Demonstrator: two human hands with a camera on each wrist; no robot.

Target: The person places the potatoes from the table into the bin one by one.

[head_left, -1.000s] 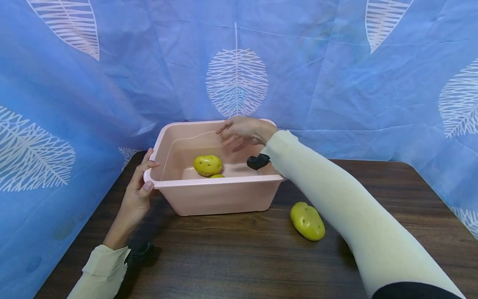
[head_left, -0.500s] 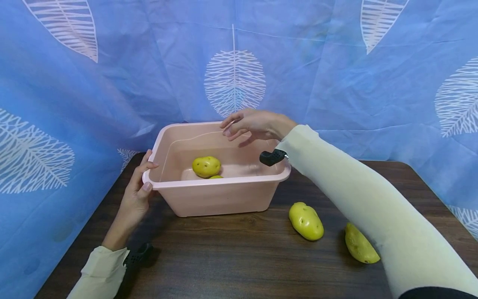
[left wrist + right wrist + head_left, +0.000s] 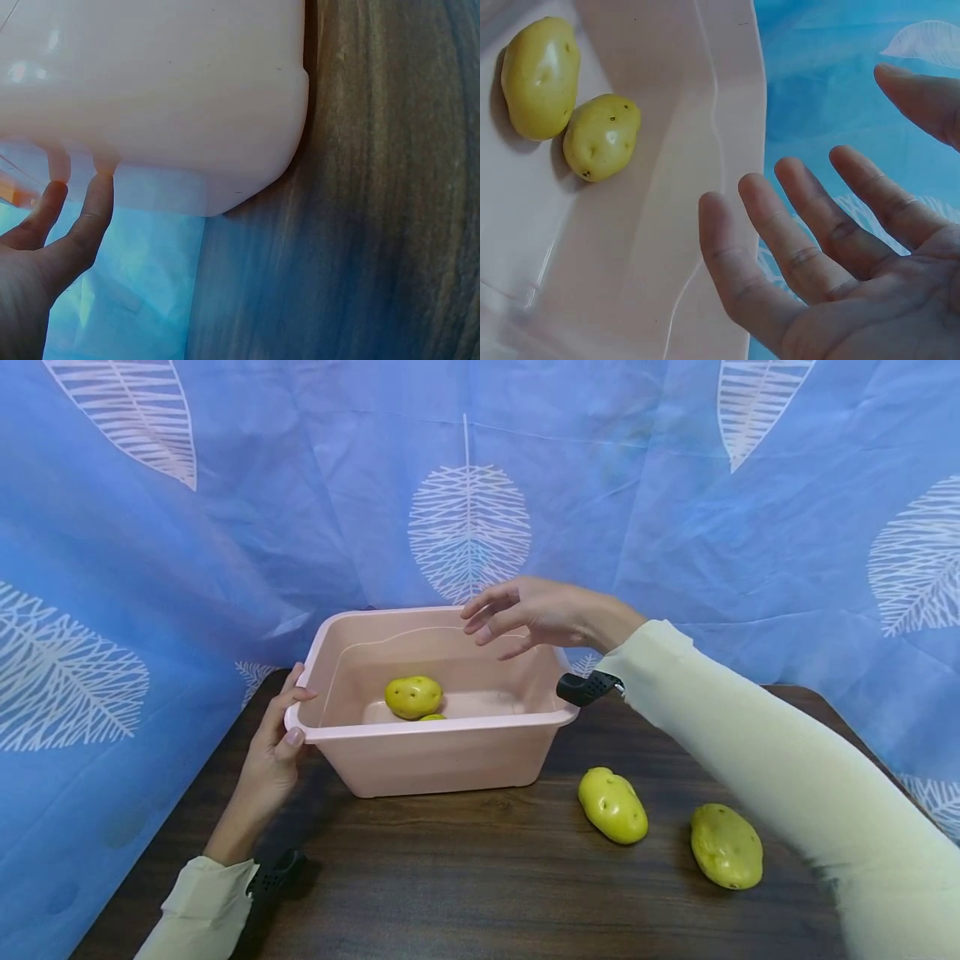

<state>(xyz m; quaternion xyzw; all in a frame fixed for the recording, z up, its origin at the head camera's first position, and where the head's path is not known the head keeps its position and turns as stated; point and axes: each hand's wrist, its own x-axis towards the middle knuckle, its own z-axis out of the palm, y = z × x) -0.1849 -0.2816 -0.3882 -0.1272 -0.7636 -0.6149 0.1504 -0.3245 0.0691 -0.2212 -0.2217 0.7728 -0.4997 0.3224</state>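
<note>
A pink plastic basin [image 3: 442,756] stands on the dark wooden table. My left hand [image 3: 272,752] grips its left rim, thumb at the front and fingers along the side; the left wrist view shows fingertips against the basin's outer wall [image 3: 187,97]. Above the basin's back right part hovers my right hand [image 3: 543,612], fingers spread and nothing in them. Two yellow potatoes lie inside: one potato [image 3: 413,697] shows well, the other potato [image 3: 432,717] is mostly hidden by the front wall. In the right wrist view both potatoes [image 3: 541,79] lie side by side.
To the right of the basin, one potato [image 3: 612,805] lies on the table [image 3: 465,877], and another potato [image 3: 726,847] lies farther right beside the right sleeve [image 3: 787,777]. A blue cloth [image 3: 322,510] with white leaf prints hangs behind the table.
My right hand has moved up and to the right from inside the basin. Its sleeve has uncovered the far right potato. My left hand keeps its grip on the rim.
</note>
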